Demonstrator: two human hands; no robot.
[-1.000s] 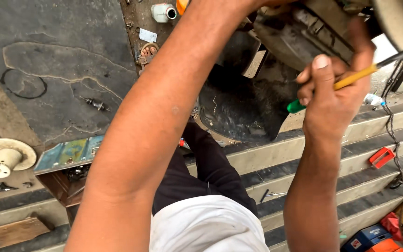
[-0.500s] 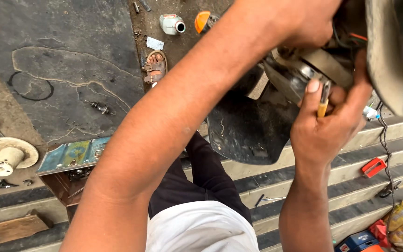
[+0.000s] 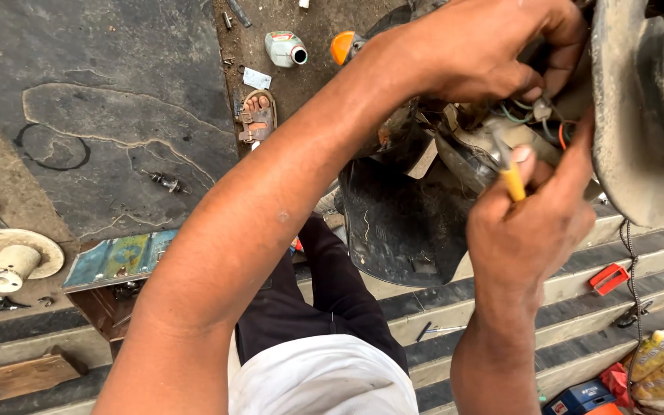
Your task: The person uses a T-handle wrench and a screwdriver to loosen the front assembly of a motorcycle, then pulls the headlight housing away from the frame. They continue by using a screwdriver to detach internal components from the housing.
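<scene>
My right hand [image 3: 536, 223] is closed around a yellow-handled screwdriver [image 3: 511, 180] whose tip points up into a cluster of coloured wires [image 3: 528, 115] on a dirty vehicle part. My left hand [image 3: 493, 50] reaches across from the left and pinches those wires and a small connector with its fingertips. A big round grey housing [image 3: 647, 115] fills the top right, just beside both hands. Below the hands hangs a black mudguard [image 3: 397, 223]. The screwdriver's tip is hidden among the wires.
A sandalled foot [image 3: 257, 115], a white plastic bottle [image 3: 284, 48] and an orange cap [image 3: 343, 46] lie on the dark ground. A cream spool [image 3: 13, 260], a spark plug [image 3: 164, 182], a red tool [image 3: 609, 278] and concrete steps [image 3: 501, 307] are below.
The view has shifted down and closer. My right hand turned the screwdriver from sideways to pointing up into the wires, and my left hand moved in onto the wire cluster.
</scene>
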